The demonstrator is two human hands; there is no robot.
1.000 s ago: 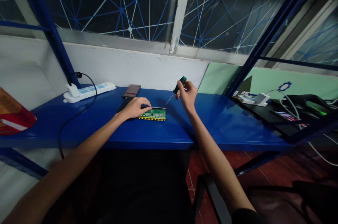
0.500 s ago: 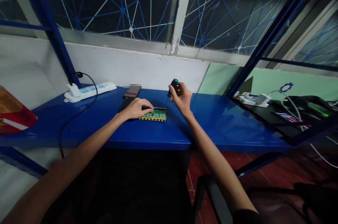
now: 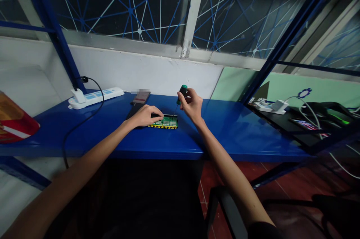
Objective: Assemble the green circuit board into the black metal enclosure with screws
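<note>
A green circuit board (image 3: 169,122) with a row of yellow ports along its near edge lies on the blue table. Over its left end rests my left hand (image 3: 146,115), thumb and fingers pressed together and closed on the board; that end is partly hidden. My right hand (image 3: 193,104) grips a screwdriver (image 3: 183,90) by its green-and-black handle. The thin shaft slants down and left to the board's far right edge, where the tip is too small to make out. Behind my left hand lies a flat black object (image 3: 134,109), partly covered.
A white power strip (image 3: 97,98) with a black cable (image 3: 84,121) is at the back left. A phone-like slab (image 3: 141,96) lies behind the black object. A red-and-orange item (image 3: 17,122) sits far left. On the right are chargers (image 3: 277,107) and cables beyond a blue post.
My right hand and the screwdriver handle have shifted slightly left, and the screwdriver stands a little more upright. The left hand and the board look almost unmoved.
</note>
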